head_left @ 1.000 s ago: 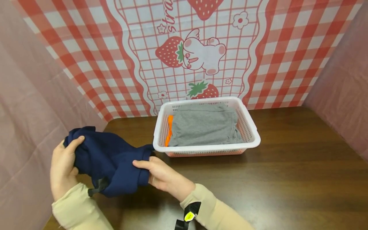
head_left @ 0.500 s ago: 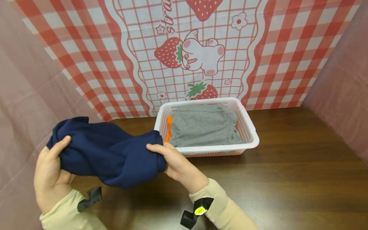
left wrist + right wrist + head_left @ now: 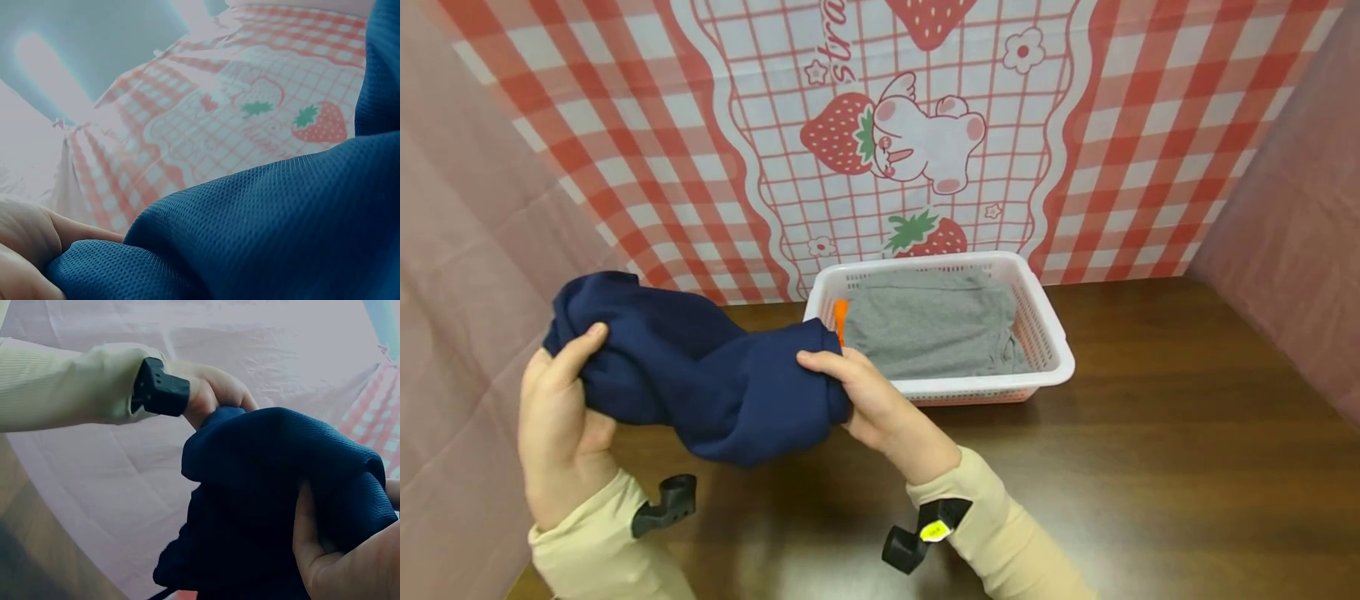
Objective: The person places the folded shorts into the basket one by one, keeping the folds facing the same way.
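A navy blue cloth garment, bunched and folded, is held up over the table by both hands. My left hand grips its left end, thumb on top. At the other end my right hand pinches the folded edge, with the thumb lying over the fabric. In the left wrist view the blue fabric fills the lower part and shows a ribbed weave. The right wrist view shows the garment sagging between the two hands, a loose fold hanging below. The fingers under the cloth are mostly hidden.
A white plastic basket stands at the back middle of the wooden table. Folded grey cloth lies in it, with an orange piece at its left side. A checkered strawberry curtain hangs behind; pink cloth walls flank both sides.
Both hands have raised the navy garment and drawn it out wider. The right hand has moved right and up, so the garment's end now overlaps the basket's left front corner in the head view.
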Motion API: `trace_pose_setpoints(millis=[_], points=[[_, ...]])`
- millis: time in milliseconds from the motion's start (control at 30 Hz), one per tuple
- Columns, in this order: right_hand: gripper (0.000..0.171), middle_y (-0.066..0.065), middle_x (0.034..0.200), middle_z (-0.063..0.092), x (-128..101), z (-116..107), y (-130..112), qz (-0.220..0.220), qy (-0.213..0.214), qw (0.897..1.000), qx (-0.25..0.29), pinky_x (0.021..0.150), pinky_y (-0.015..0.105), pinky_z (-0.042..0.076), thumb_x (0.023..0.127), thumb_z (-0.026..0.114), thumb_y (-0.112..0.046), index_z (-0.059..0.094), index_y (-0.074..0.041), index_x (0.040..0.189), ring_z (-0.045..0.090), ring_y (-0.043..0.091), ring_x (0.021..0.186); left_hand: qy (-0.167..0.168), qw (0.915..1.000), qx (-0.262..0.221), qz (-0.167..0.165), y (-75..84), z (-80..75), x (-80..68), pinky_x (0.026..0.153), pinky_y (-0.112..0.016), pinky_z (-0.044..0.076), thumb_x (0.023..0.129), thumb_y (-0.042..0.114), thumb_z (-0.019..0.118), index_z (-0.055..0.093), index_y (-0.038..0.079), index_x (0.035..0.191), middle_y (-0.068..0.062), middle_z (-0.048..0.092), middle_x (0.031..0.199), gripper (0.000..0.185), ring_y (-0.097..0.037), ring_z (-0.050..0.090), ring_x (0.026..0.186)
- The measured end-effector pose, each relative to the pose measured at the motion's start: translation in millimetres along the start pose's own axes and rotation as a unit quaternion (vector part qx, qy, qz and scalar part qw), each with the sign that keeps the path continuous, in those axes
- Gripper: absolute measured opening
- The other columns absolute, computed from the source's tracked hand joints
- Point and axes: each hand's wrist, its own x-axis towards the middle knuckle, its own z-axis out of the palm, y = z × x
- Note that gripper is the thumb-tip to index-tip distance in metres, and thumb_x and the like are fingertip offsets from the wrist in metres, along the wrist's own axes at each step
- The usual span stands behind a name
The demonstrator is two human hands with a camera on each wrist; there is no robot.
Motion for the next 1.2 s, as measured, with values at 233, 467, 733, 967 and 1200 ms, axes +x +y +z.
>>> trace_pose_setpoints(millis=[233,467,733,967,1200], points=[[0.017,0.0,0.08,0.065,-3,-11,-24,-0.001,-0.016,1.0,-0.015,0.06,0.026,0.052,0.092,0.041,-0.011,0.057,-0.009,0.095,0.063,0.011,0.068,0.002,1.0,0.001,0.009,-4.8,15.0,5.1,0.08,-0.032,0.051,0.089,-0.014,0.038,0.049,-0.011,0.116,-0.019,0.06,0.111,0.029,-0.028,0.061,0.097],[0.023,0.002,0.081,0.065,-9,-23,-49,-0.045,-0.011,0.998,-0.043,0.063,0.026,0.052,0.094,0.037,-0.01,0.06,-0.005,0.093,0.064,0.012,0.07,0.009,0.9997,0.02,0.002,-20.3,29.9,14.2,0.078,-0.029,0.051,0.087,-0.013,0.043,0.051,-0.01,0.111,-0.017,0.062,0.105,0.026,-0.025,0.062,0.092],[0.021,0.003,0.078,0.066,-16,-38,-71,-0.037,0.04,0.996,-0.073,0.06,0.027,0.053,0.092,0.042,-0.011,0.062,-0.006,0.09,0.065,0.013,0.066,-0.007,0.9978,0.064,-0.017,-39.1,44.2,26.5,0.076,-0.026,0.051,0.087,-0.009,0.048,0.052,-0.008,0.109,-0.013,0.062,0.1,0.022,-0.021,0.062,0.086],[0.022,0.002,0.076,0.067,-24,-56,-93,-0.045,0.058,0.994,-0.083,0.059,0.027,0.053,0.093,0.042,-0.01,0.063,-0.008,0.09,0.066,0.014,0.064,-0.004,0.9906,0.131,-0.041,-56.2,53.6,38.4,0.076,-0.022,0.049,0.087,-0.004,0.053,0.054,-0.004,0.105,-0.008,0.059,0.097,0.018,-0.015,0.059,0.084],[0.026,0.003,0.073,0.067,-28,-72,-114,-0.062,0.086,0.992,-0.069,0.057,0.025,0.053,0.094,0.041,-0.011,0.065,-0.006,0.084,0.065,0.014,0.062,-0.02,0.982,0.172,-0.075,-68.7,61.9,49.6,0.078,-0.021,0.048,0.088,0.004,0.055,0.051,-0.002,0.104,-0.006,0.056,0.098,0.017,-0.013,0.059,0.084]])
